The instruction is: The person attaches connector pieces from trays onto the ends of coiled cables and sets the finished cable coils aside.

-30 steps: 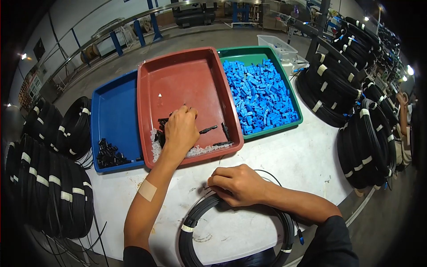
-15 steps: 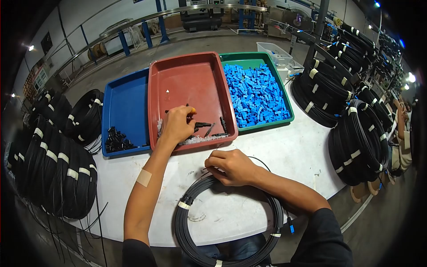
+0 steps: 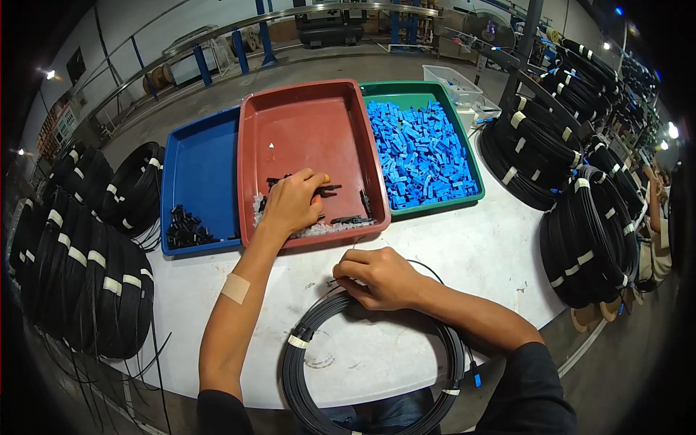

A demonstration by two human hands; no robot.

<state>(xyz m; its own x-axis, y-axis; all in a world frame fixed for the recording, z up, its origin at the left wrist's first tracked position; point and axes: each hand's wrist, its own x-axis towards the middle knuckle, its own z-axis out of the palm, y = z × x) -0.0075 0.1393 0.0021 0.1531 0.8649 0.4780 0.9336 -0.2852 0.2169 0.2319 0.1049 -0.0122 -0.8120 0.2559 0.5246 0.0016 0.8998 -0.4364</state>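
My left hand [image 3: 292, 204] reaches into the red tray [image 3: 313, 119], fingers curled round a slim black plastic part [image 3: 330, 188] that juts out to the right. Something yellow-orange covers one fingertip. Around this hand lie more black parts [image 3: 351, 220] and small translucent white pieces [image 3: 319, 230]. My right hand [image 3: 377, 278] is closed in a pinch on the end of a thin black cable [image 3: 336, 283], above the white table. Under it a coil of black cable [image 3: 296, 370], bound with pale tape, overhangs the table's front edge. A blue connector [image 3: 477, 379] hangs from the coil's right side.
A blue tray [image 3: 203, 156] with black parts stands left of the red one. On the right, a green tray [image 3: 475, 185] holds many blue connectors. Taped cable coils flank the white table [image 3: 500, 290], at left [image 3: 90, 283] and right [image 3: 587, 239]. A clear bin [image 3: 449, 78] stands behind.
My left hand has shifted slightly within the red tray, and a black part now juts out higher beside its fingers. My right hand keeps its pinch; the camera view has shifted a little.
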